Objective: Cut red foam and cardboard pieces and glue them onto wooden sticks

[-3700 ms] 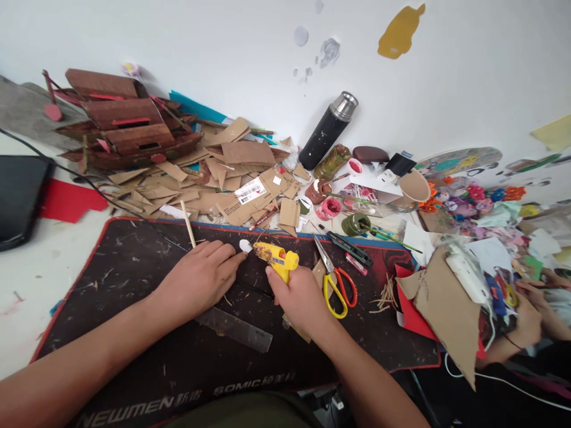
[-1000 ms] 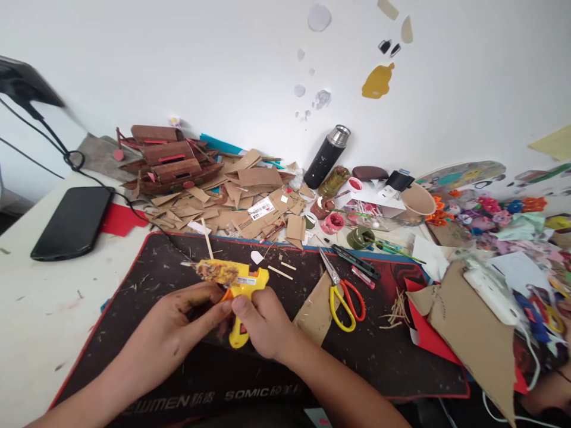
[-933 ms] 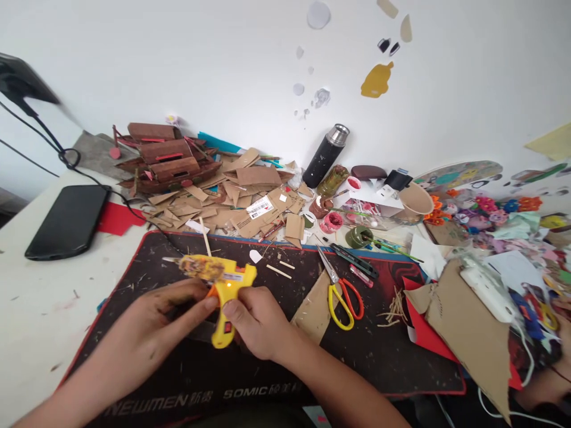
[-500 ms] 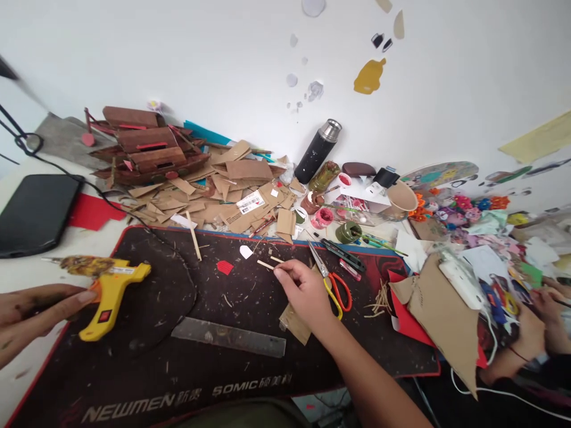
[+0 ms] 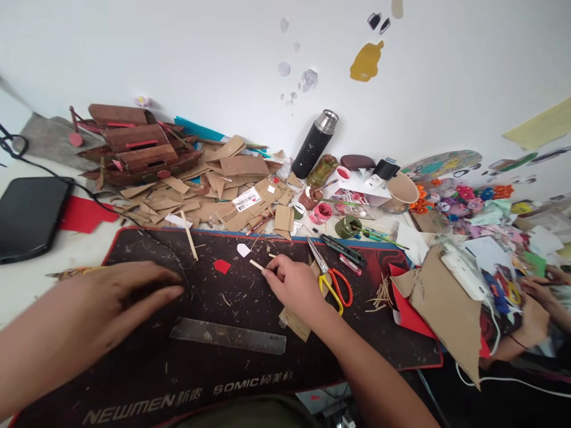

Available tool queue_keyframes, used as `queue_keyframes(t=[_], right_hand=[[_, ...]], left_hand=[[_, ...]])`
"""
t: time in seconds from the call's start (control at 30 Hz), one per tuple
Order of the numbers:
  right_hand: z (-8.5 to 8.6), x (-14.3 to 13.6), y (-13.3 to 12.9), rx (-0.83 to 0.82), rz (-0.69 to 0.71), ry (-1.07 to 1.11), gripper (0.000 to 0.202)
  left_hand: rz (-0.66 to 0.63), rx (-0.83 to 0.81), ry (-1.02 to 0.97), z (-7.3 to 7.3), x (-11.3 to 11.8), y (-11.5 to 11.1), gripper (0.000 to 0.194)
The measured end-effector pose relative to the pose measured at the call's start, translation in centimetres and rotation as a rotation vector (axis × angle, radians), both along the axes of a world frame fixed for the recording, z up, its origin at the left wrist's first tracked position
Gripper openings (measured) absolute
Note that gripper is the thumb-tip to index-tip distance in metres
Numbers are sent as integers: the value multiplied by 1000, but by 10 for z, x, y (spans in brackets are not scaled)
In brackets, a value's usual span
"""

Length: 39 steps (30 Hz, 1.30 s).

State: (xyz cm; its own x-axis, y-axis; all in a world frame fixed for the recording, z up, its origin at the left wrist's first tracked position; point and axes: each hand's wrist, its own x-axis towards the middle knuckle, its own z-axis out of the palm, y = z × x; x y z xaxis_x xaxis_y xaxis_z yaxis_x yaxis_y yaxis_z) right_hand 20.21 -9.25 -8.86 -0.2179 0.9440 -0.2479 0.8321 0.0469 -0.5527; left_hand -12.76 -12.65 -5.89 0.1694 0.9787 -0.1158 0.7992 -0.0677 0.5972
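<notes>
Mat (image 5: 178,362): it is dark and lies on the white table (image 5: 18,285), with tiny bits all over it.
Left hand (image 5: 100,309): over the left part of the mat, thumb and fingers spread part way, and nothing shows in the gap.
Glue gun (image 5: 66,273): mostly hidden behind the left hand; its tip pokes out past the mat's left edge. I can't tell if the hand touches it.
Right hand (image 5: 294,288): over the middle of the mat, thumb and finger pinched tight on a short stick (image 5: 257,265).
Short stick: above the mat's far half, one end in the pinch; I can't tell if it touches the mat.
Paper bits: a white piece (image 5: 243,249) and a red piece (image 5: 222,266) lie apart on the mat's far half.
Long stick (image 5: 189,236): it lies across the mat's far edge.
Ruler (image 5: 227,337): clear, flat on the middle of the mat.
Scissors (image 5: 323,261): on the mat, just beside the right hand, with one yellow handle and one orange-red.
Past the far edge of the mat: brown toy boats (image 5: 147,157), cardboard scraps (image 5: 227,220), a black bottle (image 5: 313,144) and a green paint jar (image 5: 347,227).
Past the mat's left edge: a black phone (image 5: 31,217).
Past the mat's right end: another person's hands (image 5: 533,324).
</notes>
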Motion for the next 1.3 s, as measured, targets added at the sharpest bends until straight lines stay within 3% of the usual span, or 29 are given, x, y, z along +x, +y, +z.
queue_keyframes(t=[0.13, 0.2, 0.3, 0.4, 0.57, 0.7, 0.93, 1.13, 1.3], right_hand=[[-1, -12, -10, -202, -141, 520, 19], [-1, -20, -14, -255, -160, 700, 23], [-4, -28, -16, -305, -176, 839, 29], [-9, -29, -16, -300, -167, 856, 34], [-14, -23, -19, -269, -36, 708, 25], [-12, -19, -20, -220, -20, 617, 21], [-2, -16, -19, -171, 140, 406, 17], [-1, -18, -20, -154, 162, 355, 15], [-5, -14, -19, -111, 72, 294, 15]], left_hand=[[-257, 11, -88, 6, 66, 15, 46], [-339, 30, -126, 1, 85, 17, 41], [-362, 142, -127, -9, 97, 16, 42], [-406, 218, -61, -19, 97, 15, 44], [-509, 324, 76, -28, 80, 17, 52], [-631, 347, 81, -27, 68, 19, 49], [-675, 288, 56, -20, 64, 19, 41], [-603, 256, 19, -26, 58, 19, 41], [-456, 269, 119, -31, 45, 43, 36]])
